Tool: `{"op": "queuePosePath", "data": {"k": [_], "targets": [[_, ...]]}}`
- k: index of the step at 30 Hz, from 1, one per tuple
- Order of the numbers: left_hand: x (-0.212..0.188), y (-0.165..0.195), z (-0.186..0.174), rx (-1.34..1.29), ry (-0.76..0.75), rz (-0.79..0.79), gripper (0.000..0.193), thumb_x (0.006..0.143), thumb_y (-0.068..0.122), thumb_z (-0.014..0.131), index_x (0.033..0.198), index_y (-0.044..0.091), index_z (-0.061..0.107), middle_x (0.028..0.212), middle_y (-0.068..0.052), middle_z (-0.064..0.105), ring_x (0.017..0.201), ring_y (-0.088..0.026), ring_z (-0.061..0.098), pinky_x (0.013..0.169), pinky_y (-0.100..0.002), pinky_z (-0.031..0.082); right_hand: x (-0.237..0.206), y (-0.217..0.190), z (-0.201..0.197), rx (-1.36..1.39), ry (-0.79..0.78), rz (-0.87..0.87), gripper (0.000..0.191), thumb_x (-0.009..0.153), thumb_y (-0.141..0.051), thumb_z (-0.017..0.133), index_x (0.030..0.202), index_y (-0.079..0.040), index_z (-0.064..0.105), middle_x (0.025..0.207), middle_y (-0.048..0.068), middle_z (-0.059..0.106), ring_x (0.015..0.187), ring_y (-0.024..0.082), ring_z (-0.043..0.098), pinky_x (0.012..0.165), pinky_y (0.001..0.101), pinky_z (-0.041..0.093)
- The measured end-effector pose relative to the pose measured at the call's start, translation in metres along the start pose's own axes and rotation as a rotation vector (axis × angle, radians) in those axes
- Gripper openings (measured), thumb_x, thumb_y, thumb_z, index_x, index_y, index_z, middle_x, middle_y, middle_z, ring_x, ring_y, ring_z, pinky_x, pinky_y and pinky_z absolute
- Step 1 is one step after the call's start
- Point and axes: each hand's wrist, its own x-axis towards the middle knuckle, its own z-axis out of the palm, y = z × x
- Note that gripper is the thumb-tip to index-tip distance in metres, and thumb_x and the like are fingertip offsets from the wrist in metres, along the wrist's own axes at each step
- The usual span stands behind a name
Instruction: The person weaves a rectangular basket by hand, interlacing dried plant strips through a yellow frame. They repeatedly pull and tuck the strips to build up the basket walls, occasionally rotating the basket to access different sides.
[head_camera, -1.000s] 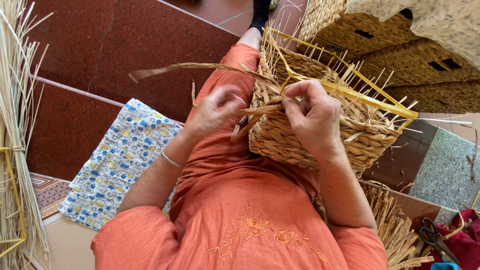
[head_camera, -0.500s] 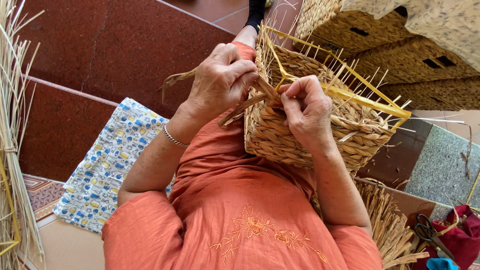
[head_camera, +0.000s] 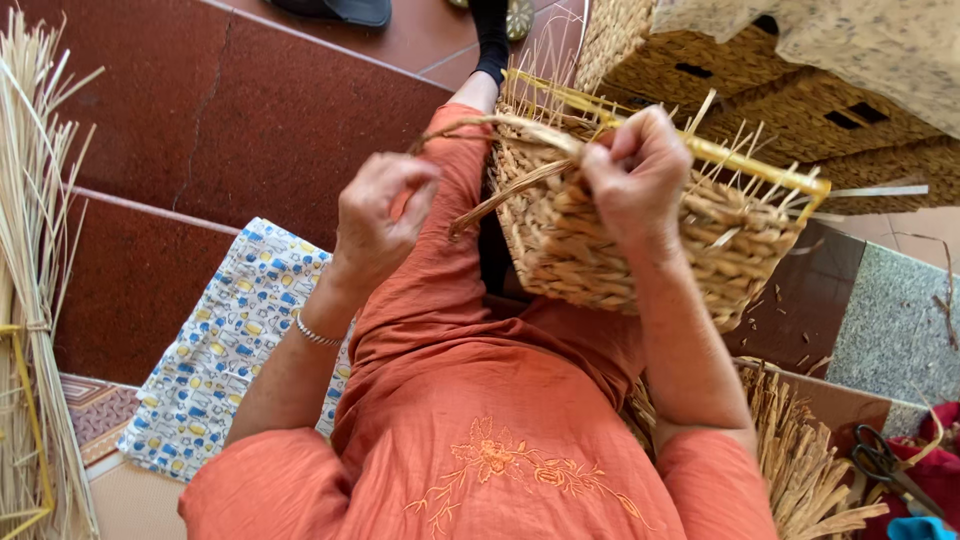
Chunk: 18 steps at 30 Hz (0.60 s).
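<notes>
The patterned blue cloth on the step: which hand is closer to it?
Left. The left hand hangs just above the patterned cloth; the right hand is farther off, at the woven basket.
</notes>
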Motion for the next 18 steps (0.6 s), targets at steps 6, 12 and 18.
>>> {"op": "queuePosePath", "data": {"k": [6,12,18], "targets": [[-0.007,-0.01,0.016,-0.175,-0.111,-0.366,0.026,0.098,0.013,0.073,0.119,-0.001,0.071,0.107,-0.012,0.076,0.095,-0.018,0.072,0.083,-0.029,0.058,0.012,-0.01,-0.102,0.215,0.143,0.067,0.041,0.09,0.02,0.071,0.085,-0.012,0.048,0.085,0.006,0.066,0.074,0.01,0.064,0.063,0.0233,0.053],[0.075,-0.03,0.037,-0.353,0.009,-0.567,0.07,0.102,0.022,0.078,0.152,0.001,0.034,0.123,-0.014,0.06,0.112,-0.02,0.056,0.094,-0.032,0.048,-0.01,-0.006,-0.168,0.779,0.251,0.081,0.035,0.092,0.022,0.06,0.087,-0.01,0.046,0.08,0.007,0.061,0.067,0.013,0.059,0.058,0.0225,0.044],[0.098,-0.007,0.087,-0.574,-0.116,-0.668,0.081,0.091,0.018,0.082,0.154,0.0,0.035,0.137,-0.01,0.061,0.121,-0.017,0.061,0.101,-0.03,0.053,-0.015,0.043,-0.172,0.946,0.358,0.255,0.03,0.088,0.018,0.059,0.091,-0.011,0.051,0.096,0.012,0.071,0.067,0.01,0.056,0.055,0.0179,0.045]]}}
